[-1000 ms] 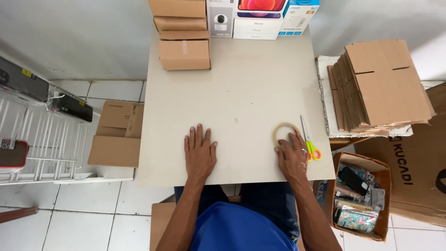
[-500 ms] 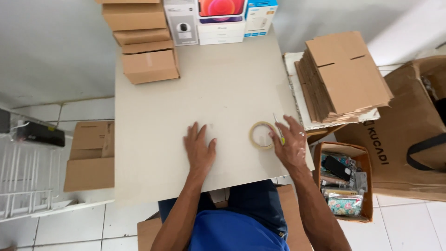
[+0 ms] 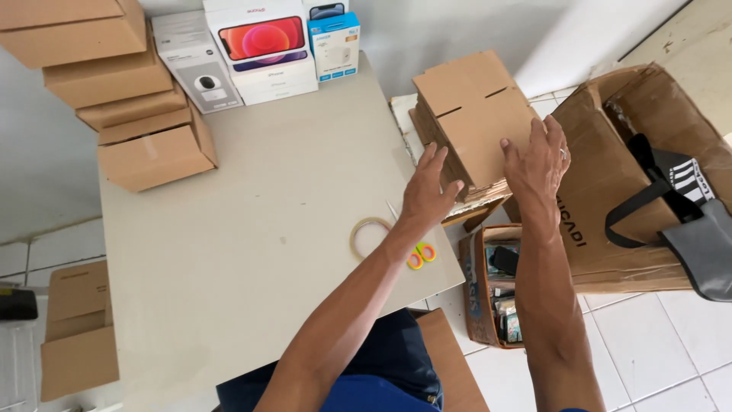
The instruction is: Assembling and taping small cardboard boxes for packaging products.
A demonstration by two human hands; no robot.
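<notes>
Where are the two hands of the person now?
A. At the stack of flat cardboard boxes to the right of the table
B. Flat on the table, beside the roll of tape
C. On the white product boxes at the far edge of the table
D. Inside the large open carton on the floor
A: the left hand and the right hand both reach the stack of flat cardboard boxes, while the roll of tape lies alone on the table.

A packing workroom: flat cartons (image 3: pixel 473 114), boxed gadgets (image 3: pixel 263 57), tape roll (image 3: pixel 368 236) on a table (image 3: pixel 229 267).

Scissors (image 3: pixel 415 248) partly under forearm, flat box stack (image 3: pixel 473 114) lower part behind hands, bag (image 3: pixel 686 214) cut off.
</notes>
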